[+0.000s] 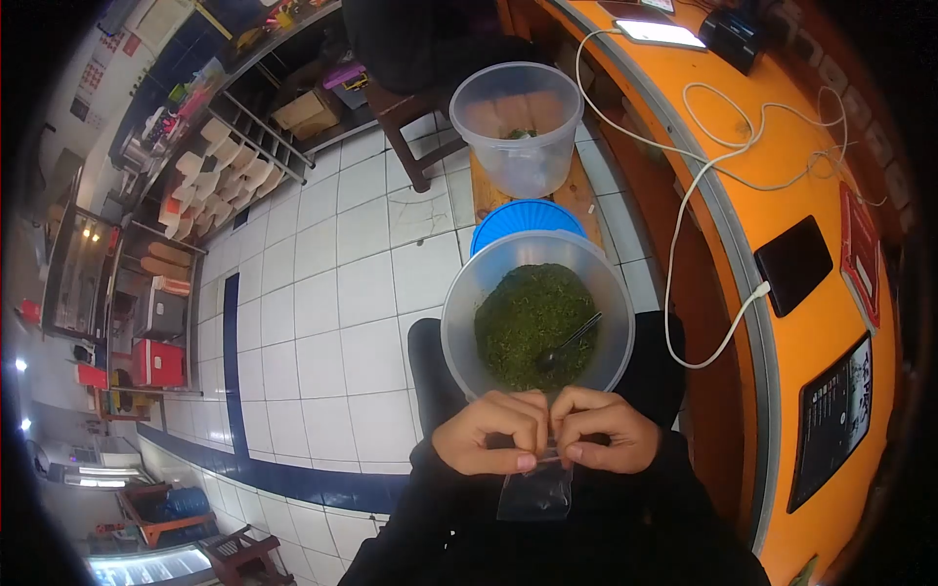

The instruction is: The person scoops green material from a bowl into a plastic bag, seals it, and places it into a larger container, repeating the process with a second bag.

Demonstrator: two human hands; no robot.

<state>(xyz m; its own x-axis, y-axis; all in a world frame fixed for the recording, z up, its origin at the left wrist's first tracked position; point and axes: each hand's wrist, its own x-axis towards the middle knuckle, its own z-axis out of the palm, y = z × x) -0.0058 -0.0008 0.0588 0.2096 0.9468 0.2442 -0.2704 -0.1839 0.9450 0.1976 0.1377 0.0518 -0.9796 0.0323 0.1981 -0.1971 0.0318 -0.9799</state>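
From my remote seat, the biggest thing I see is the white tiled floor [332, 293], which fills the left half of the view and has a dark blue stripe running through it. On the right curves the long orange worktop [821, 176]. A black phone [793, 264] lies flat on it, and a white charging cable [703, 176] loops across it. Straight ahead of me, a narrow brown wooden bench [576, 190] carries a round clear plastic tub [532, 166] that holds only a scrap of green at the bottom. Nearer to me, a second, wider clear plastic tub [459, 322] sits on a blue ribbed plastic container [528, 220]. It is about half full of dark green dried flakes [523, 327]. Just below its near rim, my left hand [489, 430] and right hand [606, 430] meet, fingertips touching. Both are clenched in a pinch on the top edge of a small clear plastic bag [535, 493], which hangs down between them over my black sleeves; I cannot tell whether anything is in it. Smallest of all, a black plastic spoon [572, 342] rests in the flakes, its bowl buried and its handle leaning towards the right wall of the tub.
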